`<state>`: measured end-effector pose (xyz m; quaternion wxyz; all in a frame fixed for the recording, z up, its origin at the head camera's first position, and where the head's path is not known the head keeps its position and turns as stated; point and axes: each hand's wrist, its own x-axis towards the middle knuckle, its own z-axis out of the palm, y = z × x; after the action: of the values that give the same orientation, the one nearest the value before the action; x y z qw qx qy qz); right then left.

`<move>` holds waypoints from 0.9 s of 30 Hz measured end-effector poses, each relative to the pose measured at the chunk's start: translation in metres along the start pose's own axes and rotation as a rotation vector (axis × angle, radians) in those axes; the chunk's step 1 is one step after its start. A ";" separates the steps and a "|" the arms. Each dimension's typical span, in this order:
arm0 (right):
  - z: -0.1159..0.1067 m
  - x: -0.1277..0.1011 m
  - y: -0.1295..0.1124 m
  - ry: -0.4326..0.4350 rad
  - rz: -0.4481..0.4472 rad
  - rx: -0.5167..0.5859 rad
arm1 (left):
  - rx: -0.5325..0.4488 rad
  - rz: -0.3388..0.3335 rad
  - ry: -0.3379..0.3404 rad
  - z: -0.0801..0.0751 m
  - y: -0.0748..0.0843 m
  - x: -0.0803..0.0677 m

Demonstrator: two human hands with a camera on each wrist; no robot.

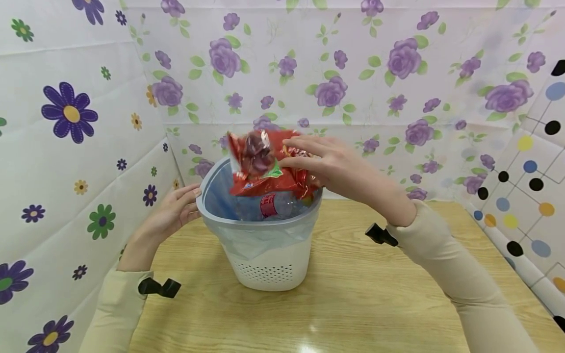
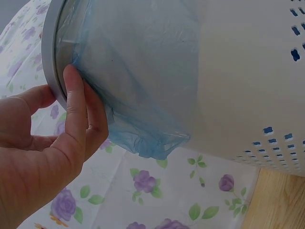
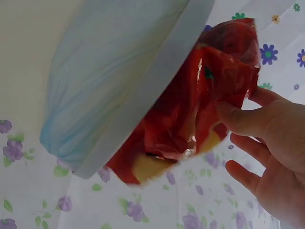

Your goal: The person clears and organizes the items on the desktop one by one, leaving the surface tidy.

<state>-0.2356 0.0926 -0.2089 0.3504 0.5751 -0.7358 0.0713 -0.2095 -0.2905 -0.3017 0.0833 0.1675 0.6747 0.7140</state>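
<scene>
A white waste bin with a grey rim stands on the table, lined with a thin blue bag. My left hand pinches the left side of the rim, thumb on one face and fingers on the other against the folded liner. My right hand holds a shiny red plastic snack bag over the bin's mouth. Thumb and index finger pinch the snack bag's edge, while the other fingers stay apart from it. A clear plastic bottle with a red label lies inside the bin.
The bin stands on a wood-grain table. A flower-print sheet rises behind, another stands at the left, and a dotted panel is at the right. Black wrist mounts sit on both cuffs.
</scene>
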 end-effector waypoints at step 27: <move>0.015 -0.027 -0.002 -0.069 0.072 0.150 | 0.130 -0.045 0.021 -0.003 0.001 -0.001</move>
<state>-0.2384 0.1061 -0.2373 0.2781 0.5752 -0.7601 0.1189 -0.2093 -0.2941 -0.3006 0.0811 0.1499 0.7242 0.6682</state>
